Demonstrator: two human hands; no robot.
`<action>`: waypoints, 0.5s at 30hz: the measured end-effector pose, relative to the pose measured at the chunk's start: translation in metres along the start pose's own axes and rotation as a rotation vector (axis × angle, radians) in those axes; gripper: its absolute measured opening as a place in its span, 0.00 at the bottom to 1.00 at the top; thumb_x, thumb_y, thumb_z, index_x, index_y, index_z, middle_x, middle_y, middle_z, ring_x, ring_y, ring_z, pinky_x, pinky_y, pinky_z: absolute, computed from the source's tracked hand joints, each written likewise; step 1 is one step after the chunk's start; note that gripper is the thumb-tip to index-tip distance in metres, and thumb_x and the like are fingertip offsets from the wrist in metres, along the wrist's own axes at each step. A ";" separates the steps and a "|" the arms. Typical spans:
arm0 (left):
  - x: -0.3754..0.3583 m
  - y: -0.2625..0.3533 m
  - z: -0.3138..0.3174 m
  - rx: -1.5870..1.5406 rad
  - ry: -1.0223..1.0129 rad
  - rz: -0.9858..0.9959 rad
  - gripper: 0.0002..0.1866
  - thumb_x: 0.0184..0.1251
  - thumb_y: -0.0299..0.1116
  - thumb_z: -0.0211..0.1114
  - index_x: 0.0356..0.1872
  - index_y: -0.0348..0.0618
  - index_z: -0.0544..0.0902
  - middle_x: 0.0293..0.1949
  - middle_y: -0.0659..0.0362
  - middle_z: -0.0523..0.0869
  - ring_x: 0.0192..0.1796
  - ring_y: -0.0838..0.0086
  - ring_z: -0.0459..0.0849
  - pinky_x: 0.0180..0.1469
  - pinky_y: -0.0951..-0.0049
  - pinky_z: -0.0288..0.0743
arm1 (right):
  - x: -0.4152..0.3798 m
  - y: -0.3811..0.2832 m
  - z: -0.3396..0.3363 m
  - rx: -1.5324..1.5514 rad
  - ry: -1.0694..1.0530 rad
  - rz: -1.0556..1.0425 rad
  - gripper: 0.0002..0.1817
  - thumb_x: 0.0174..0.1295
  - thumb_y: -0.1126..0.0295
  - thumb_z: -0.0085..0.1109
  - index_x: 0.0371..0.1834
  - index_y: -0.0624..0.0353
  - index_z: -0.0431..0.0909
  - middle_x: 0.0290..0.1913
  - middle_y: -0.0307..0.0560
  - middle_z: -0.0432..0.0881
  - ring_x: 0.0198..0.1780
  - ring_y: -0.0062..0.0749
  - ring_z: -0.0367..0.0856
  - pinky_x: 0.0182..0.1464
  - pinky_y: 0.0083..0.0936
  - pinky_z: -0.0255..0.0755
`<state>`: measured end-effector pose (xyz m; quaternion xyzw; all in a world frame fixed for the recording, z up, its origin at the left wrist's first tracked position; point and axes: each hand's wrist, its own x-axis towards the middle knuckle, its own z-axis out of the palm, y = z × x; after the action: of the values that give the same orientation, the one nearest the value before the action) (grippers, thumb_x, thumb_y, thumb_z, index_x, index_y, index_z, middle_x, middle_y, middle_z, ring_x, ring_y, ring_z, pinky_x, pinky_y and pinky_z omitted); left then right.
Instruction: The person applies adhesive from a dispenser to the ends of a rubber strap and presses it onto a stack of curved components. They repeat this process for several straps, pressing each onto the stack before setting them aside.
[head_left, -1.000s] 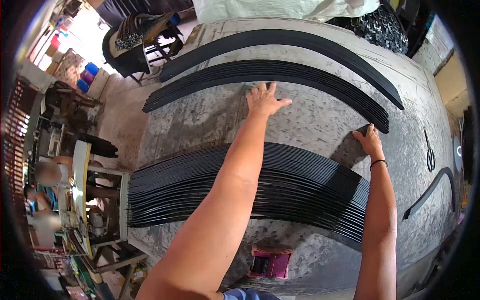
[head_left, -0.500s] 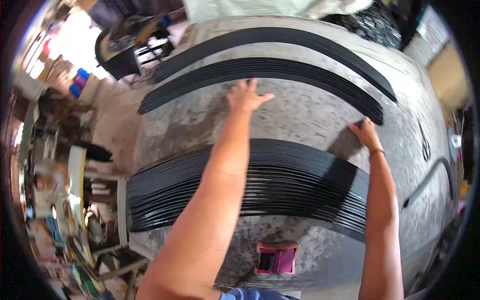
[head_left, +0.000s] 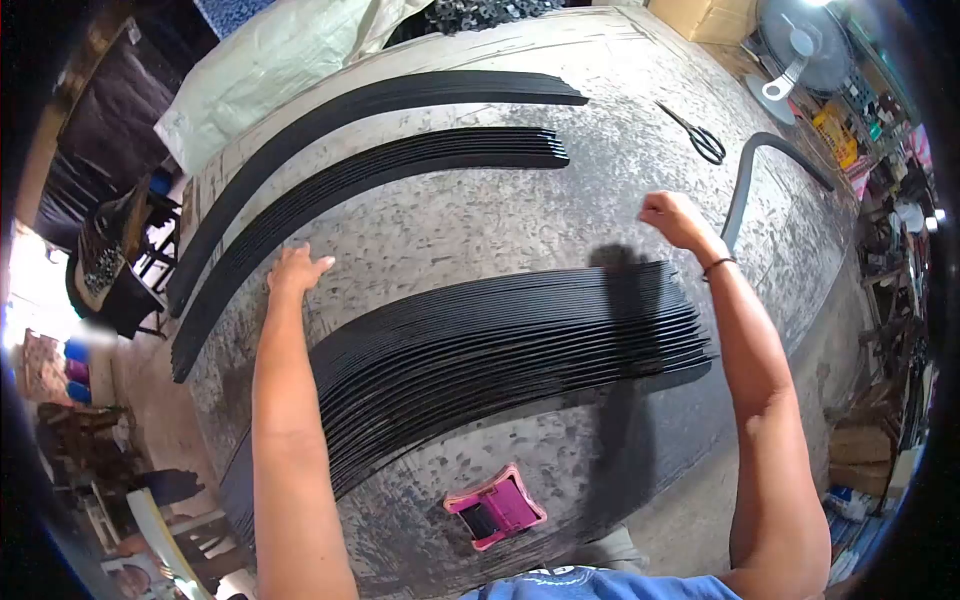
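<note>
My left hand (head_left: 297, 268) is spread with thumb and fingers apart, at the near edge of a stack of black strips (head_left: 400, 158). My right hand (head_left: 674, 218) hovers above the table to the right with its fingers curled together; whether anything is inside cannot be made out. Behind the first stack lies another band of black strips (head_left: 350, 103). A wide, fanned pile of black strips (head_left: 500, 330) curves across the table nearer to me. In front of that pile sits a pink case (head_left: 497, 508) with a dark object in it.
Scissors (head_left: 697, 135) and a bent black strip (head_left: 745, 185) lie on the right of the grey table (head_left: 450, 225). A white sack (head_left: 265, 90) rests at the back left, a fan (head_left: 800, 50) stands at the back right, and shelves line the right side.
The view has turned to the right. My right hand has come away from the right end of the strip stack and its fingers have curled. My left hand stays spread near the stack.
</note>
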<state>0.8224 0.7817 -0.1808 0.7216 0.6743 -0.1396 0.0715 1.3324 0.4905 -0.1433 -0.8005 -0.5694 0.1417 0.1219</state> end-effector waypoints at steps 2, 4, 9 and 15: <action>-0.011 0.006 -0.005 0.004 0.135 0.171 0.24 0.63 0.52 0.63 0.57 0.54 0.79 0.61 0.51 0.74 0.63 0.55 0.74 0.60 0.52 0.69 | -0.020 0.052 -0.004 0.041 0.180 0.020 0.14 0.61 0.62 0.60 0.30 0.64 0.76 0.28 0.60 0.78 0.34 0.53 0.80 0.37 0.41 0.71; -0.018 0.028 -0.009 -0.069 0.232 0.313 0.17 0.63 0.47 0.64 0.48 0.50 0.82 0.54 0.51 0.76 0.57 0.54 0.77 0.55 0.53 0.71 | -0.037 0.073 -0.015 -0.070 0.200 0.197 0.16 0.63 0.60 0.58 0.30 0.64 0.77 0.30 0.60 0.78 0.36 0.53 0.79 0.38 0.41 0.71; -0.040 0.136 -0.008 -0.273 0.180 0.773 0.18 0.58 0.48 0.68 0.39 0.44 0.85 0.42 0.49 0.80 0.48 0.52 0.80 0.49 0.57 0.75 | -0.026 0.076 -0.006 -0.042 0.138 -0.048 0.13 0.63 0.60 0.58 0.40 0.60 0.81 0.39 0.58 0.81 0.46 0.53 0.80 0.48 0.41 0.73; -0.065 0.286 0.021 -0.151 0.117 0.788 0.41 0.57 0.61 0.64 0.70 0.56 0.66 0.65 0.45 0.69 0.68 0.50 0.67 0.67 0.58 0.64 | 0.049 -0.001 0.042 -0.070 -0.126 -0.149 0.33 0.64 0.54 0.56 0.72 0.48 0.61 0.60 0.59 0.75 0.60 0.55 0.74 0.61 0.39 0.70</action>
<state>1.1006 0.6902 -0.2060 0.9243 0.3573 -0.0102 0.1339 1.3309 0.5383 -0.1864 -0.7491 -0.6386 0.1624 0.0680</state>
